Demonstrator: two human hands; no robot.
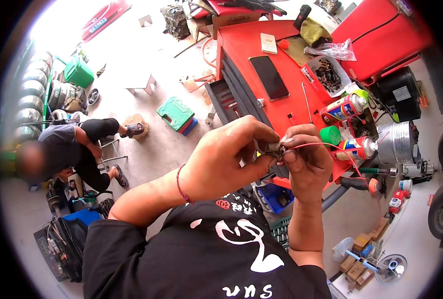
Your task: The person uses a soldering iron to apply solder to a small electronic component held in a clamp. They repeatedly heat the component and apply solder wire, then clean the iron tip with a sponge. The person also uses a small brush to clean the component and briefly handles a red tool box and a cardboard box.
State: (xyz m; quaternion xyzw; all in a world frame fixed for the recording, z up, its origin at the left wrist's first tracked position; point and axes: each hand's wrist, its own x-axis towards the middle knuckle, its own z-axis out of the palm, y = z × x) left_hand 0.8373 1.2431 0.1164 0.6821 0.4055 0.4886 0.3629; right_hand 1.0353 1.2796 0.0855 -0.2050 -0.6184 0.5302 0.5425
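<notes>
In front of my chest, both hands meet over a small greyish metal part (275, 149), too covered by fingers to name its kind. My left hand (231, 152) pinches it between thumb and fingertips. From the other side my right hand (307, 162), its fingertips darkened with grime, closes on the same part. A thin red wire (348, 155) runs from these fingertips across my right hand and droops to the right. Just beyond the hands lies the red cart top (246, 50), with a dark phone (269, 77) on it.
Two spray cans (343, 108) and a green cap (330, 135) stand right of my hands, near a white box of small metal parts (328, 77). A drawer (226, 102) juts from the cart. A green case (175, 113) is on the floor; another person (77, 144) sits at left.
</notes>
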